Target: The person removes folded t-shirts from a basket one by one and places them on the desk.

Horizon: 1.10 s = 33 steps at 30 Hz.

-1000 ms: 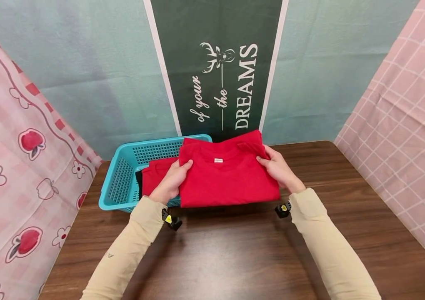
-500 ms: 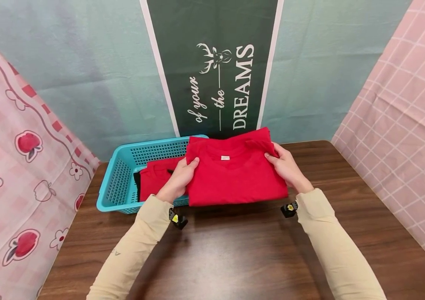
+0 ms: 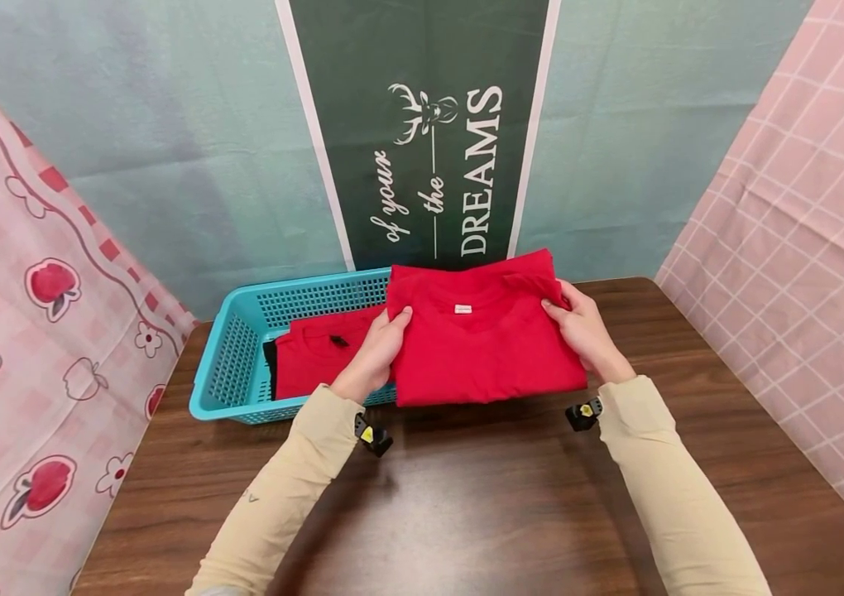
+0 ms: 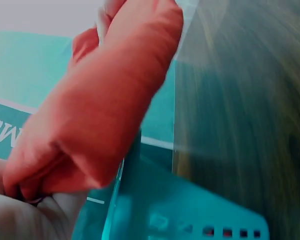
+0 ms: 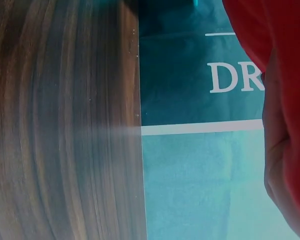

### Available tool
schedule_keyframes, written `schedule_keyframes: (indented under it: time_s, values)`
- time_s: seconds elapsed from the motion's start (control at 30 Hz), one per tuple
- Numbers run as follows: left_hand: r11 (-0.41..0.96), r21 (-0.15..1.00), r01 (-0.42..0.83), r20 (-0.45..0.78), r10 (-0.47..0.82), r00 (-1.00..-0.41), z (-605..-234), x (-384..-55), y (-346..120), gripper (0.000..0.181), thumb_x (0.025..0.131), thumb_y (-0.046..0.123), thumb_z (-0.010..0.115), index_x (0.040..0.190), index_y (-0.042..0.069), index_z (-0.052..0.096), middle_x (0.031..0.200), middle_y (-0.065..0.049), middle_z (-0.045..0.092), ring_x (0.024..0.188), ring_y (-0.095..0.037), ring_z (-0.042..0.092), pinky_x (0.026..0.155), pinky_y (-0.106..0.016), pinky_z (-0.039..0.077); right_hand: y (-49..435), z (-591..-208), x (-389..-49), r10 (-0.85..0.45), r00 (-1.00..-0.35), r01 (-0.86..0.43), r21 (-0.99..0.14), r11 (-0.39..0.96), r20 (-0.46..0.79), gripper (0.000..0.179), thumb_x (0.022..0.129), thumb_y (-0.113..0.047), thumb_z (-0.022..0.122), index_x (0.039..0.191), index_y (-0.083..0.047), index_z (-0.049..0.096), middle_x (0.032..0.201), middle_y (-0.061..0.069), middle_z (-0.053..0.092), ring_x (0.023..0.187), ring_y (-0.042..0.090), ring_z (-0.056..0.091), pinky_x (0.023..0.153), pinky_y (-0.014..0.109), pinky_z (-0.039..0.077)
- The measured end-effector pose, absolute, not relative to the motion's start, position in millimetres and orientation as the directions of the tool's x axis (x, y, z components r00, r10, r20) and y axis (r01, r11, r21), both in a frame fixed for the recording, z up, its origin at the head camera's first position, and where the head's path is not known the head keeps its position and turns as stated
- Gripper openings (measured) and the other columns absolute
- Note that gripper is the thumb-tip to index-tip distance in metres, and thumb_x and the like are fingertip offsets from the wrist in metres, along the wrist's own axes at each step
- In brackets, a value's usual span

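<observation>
Both hands hold a folded red T-shirt (image 3: pixel 485 348) by its sides, its neckline and small white label facing up. My left hand (image 3: pixel 381 343) pinches the left edge with the thumb on top. At the opposite edge my right hand (image 3: pixel 582 327) grips the cloth the same way. In the left wrist view the thick fold of the shirt (image 4: pixel 105 100) hangs above the table, fingers curled around its near end. The turquoise basket (image 3: pixel 232 356) stands to the left, its right part hidden behind the shirt and left hand. Inside lies another folded red garment (image 3: pixel 310 364).
A black piece of cloth (image 3: pixel 270 364) shows at the left of the garment in the basket. The brown wooden table (image 3: pixel 452 513) stretches forward and right. A green wall cloth with white lettering (image 3: pixel 429 165) hangs behind, and pink curtains (image 3: pixel 779 223) flank both sides.
Both hands have carried the red T-shirt to the right and slightly up, away from the basket. More of the garment inside the basket now shows, with a small dark mark on it.
</observation>
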<state>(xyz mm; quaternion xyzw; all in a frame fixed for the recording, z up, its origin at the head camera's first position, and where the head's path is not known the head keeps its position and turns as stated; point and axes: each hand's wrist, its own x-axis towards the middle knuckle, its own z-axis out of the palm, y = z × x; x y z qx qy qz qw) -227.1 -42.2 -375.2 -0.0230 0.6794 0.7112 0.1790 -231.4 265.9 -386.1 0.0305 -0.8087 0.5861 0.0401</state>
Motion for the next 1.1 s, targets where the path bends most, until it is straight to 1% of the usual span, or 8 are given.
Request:
schedule_keyframes:
  time_s: [0.13,0.3,0.4,0.5,0.7,0.87,1.0,1.1]
  values:
    - [-0.058,0.950,-0.308,-0.285,0.244,-0.927,-373.9,-224.3,-33.7,0.040,0.103,0.036,0.041,0.139,0.020,0.040,0.126,-0.006,0.053,0.115,-0.019,0.052,0.095,-0.039,0.047,270.9,-387.9,-231.2,0.012,-0.996,-0.084,-0.950,0.300,0.092,0.043,0.101,-0.023,0.049,0.142,-0.013,0.045,0.127,-0.004,0.053,0.097,0.003,0.055,0.078,0.015,0.048]
    - [-0.085,0.944,-0.318,-0.288,0.255,-0.923,-372.9,-222.0,-23.4,0.043,0.103,0.036,0.040,0.142,0.019,0.038,0.130,-0.008,0.051,0.122,-0.022,0.048,0.102,-0.043,0.043,277.0,-390.8,-230.2,0.019,-0.996,-0.074,-0.956,0.283,0.083,0.041,0.101,-0.022,0.049,0.141,-0.015,0.046,0.118,-0.011,0.054,0.094,0.004,0.056,0.076,0.016,0.049]
    - [-0.093,0.941,-0.326,-0.294,0.256,-0.921,-373.4,-221.9,-17.9,0.045,0.102,0.036,0.042,0.144,0.021,0.036,0.133,-0.007,0.049,0.124,-0.022,0.046,0.104,-0.045,0.041,280.6,-393.1,-229.6,0.021,-0.996,-0.080,-0.959,0.273,0.089,0.040,0.100,-0.021,0.050,0.140,-0.016,0.048,0.114,-0.015,0.055,0.093,0.002,0.056,0.076,0.015,0.049]
    - [-0.109,0.937,-0.333,-0.294,0.273,-0.916,-375.2,-222.0,-12.2,0.046,0.101,0.031,0.046,0.144,0.021,0.034,0.134,-0.008,0.049,0.124,-0.023,0.047,0.104,-0.044,0.043,283.7,-395.8,-229.3,0.029,-0.995,-0.081,-0.968,0.239,0.091,0.037,0.100,-0.020,0.052,0.136,-0.018,0.051,0.111,-0.017,0.057,0.090,0.001,0.057,0.075,0.014,0.048]
    - [-0.120,0.936,-0.332,-0.287,0.291,-0.913,-380.3,-221.7,-0.7,0.047,0.094,0.017,0.054,0.137,0.017,0.035,0.132,-0.008,0.052,0.118,-0.024,0.054,0.095,-0.040,0.049,288.1,-399.0,-228.0,0.041,-0.995,-0.085,-0.977,0.196,0.095,0.027,0.099,-0.019,0.053,0.126,-0.020,0.056,0.106,-0.015,0.059,0.086,0.002,0.057,0.071,0.015,0.049]
    - [-0.125,0.937,-0.327,-0.280,0.291,-0.915,-382.9,-218.9,7.0,0.051,0.091,0.014,0.057,0.136,0.017,0.032,0.133,-0.008,0.049,0.120,-0.024,0.050,0.097,-0.040,0.048,291.4,-399.7,-226.0,0.053,-0.995,-0.071,-0.982,0.176,0.082,0.027,0.099,-0.019,0.053,0.125,-0.022,0.056,0.105,-0.014,0.059,0.086,0.002,0.058,0.072,0.015,0.049]
    - [-0.112,0.944,-0.311,-0.267,0.296,-0.917,-385.0,-215.0,12.5,0.059,0.089,0.012,0.060,0.140,0.015,0.029,0.137,-0.009,0.045,0.125,-0.025,0.046,0.099,-0.041,0.048,293.3,-399.9,-224.6,0.064,-0.996,-0.056,-0.987,0.151,0.066,0.027,0.099,-0.018,0.054,0.126,-0.023,0.056,0.104,-0.015,0.059,0.084,0.001,0.059,0.071,0.016,0.050]
    - [-0.089,0.951,-0.297,-0.260,0.294,-0.920,-386.9,-212.0,16.1,0.065,0.088,0.010,0.061,0.142,0.014,0.026,0.139,-0.010,0.043,0.128,-0.026,0.044,0.100,-0.042,0.048,294.9,-400.8,-224.2,0.068,-0.995,-0.057,-0.986,0.157,0.068,0.027,0.099,-0.019,0.054,0.125,-0.022,0.056,0.103,-0.016,0.060,0.084,0.000,0.059,0.071,0.016,0.050]
